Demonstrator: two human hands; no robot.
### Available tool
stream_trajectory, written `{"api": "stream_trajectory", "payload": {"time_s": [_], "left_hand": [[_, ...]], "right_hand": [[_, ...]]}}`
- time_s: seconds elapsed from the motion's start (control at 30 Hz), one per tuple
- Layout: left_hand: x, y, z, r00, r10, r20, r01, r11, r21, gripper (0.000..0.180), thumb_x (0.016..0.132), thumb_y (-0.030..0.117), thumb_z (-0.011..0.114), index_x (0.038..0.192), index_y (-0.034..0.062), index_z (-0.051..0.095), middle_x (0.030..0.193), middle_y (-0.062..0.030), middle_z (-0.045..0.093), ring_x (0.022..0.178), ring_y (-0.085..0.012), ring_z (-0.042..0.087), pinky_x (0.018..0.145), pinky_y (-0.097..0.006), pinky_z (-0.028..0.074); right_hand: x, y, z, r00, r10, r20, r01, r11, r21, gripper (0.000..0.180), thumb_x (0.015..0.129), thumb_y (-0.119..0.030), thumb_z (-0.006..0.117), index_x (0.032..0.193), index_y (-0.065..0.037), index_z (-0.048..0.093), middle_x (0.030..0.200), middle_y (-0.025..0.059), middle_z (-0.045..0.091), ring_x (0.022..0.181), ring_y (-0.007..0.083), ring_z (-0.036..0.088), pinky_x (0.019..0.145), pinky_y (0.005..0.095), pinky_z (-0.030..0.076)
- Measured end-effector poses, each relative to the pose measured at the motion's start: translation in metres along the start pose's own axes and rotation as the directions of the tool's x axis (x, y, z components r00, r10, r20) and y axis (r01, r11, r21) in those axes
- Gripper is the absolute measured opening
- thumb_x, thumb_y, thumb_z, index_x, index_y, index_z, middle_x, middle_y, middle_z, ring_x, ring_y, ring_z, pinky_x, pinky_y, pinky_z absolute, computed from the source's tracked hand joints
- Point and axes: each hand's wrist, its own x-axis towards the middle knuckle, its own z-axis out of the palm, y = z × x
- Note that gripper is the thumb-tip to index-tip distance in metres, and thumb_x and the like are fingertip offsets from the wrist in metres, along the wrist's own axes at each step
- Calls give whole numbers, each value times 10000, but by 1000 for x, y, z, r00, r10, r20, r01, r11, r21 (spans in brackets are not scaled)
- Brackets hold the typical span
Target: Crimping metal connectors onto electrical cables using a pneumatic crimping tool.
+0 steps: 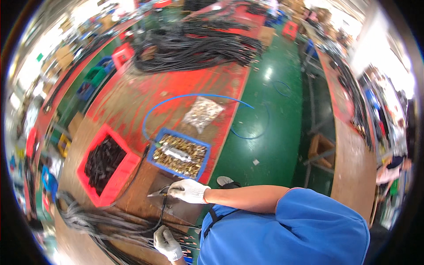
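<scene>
While we looked down from the head camera, the long red workbench (176, 88) filled most of the view, running away from us beside a green floor (274, 132). A large heap of black cables (194, 48) lay across its far end. Nearer to us sat a red bin (110, 176) holding dark, short pieces, and just to its right a smaller blue tray (179, 154) full of small brass-coloured parts. Beyond the tray lay a clear plastic bag (203, 112) of similar shiny parts, and a thin blue hose (176, 99) curved around it and trailed off the bench edge toward the floor. At the near end of the bench a bundle of grey and black cables (101, 221) spread out to the left.

Our right hand (189, 191), in a white glove, was closed around a small tool or part at the end of a black cable (162, 212), just below the blue tray; what exactly it gripped was too small for us to tell. Our left hand (168, 243), also gloved in white, was curled shut on the same black cable lower down, beside the cable bundle. The cable ran between the two hands, resting on the bench.
</scene>
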Motion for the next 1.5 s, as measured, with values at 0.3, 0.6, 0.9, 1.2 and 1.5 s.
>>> {"api": "stream_trajectory", "payload": {"time_s": [0.3, 0.6, 0.9, 1.2, 1.5], "left_hand": [[50, 50, 47, 869, 255, 424, -278, 961, -8, 183, 1034, 137, 707, 1128, 3, 788, 1070, -190, 799, 957, -364, 763, 887, -444, 597], [40, 45, 47, 856, 88, 510, -117, 993, 25, 218, 1050, 159, 727, 1180, 1, 802, 1086, -194, 826, 995, -325, 795, 927, -405, 615], [41, 5, 42, 900, 21, 435, -37, 999, 29, 218, 1020, 155, 697, 1089, -38, 772, 999, -233, 782, 903, -401, 755, 851, -457, 599], [4, 6, 8, 866, -246, 436, 200, 968, 148, 351, 1063, 301, 722, 1189, -20, 786, 1113, -233, 808, 1009, -373, 791, 900, -418, 603], [-57, -15, -11, 814, -457, 358, 491, 871, -3, 301, 1080, 256, 680, 1177, -9, 785, 1065, -196, 822, 966, -292, 791, 899, -396, 606]], "right_hand": [[-47, 49, -86, 727, 69, -683, 65, 983, 169, 350, 1071, -292, 650, 1299, -40, 736, 1205, 202, 779, 1127, 338, 751, 988, 410, 575], [-112, 108, -190, 500, 419, -758, 103, 840, 533, 394, 1063, -312, 647, 1291, -3, 738, 1033, 68, 747, 843, 154, 676, 790, 315, 569], [-119, 110, -205, 724, 335, -602, -285, 941, 182, 411, 1040, -341, 630, 1221, 0, 772, 991, 95, 772, 870, 196, 709, 820, 370, 578], [-73, 110, -143, 915, 116, -386, -229, 937, -263, 399, 1060, -376, 604, 1272, -82, 769, 1202, 179, 799, 1135, 362, 750, 1006, 452, 575], [-35, 99, -107, 997, 69, 36, -41, 859, -510, 419, 1072, -433, 540, 1331, -166, 731, 1208, 188, 777, 1146, 418, 724, 1003, 505, 569]]}}
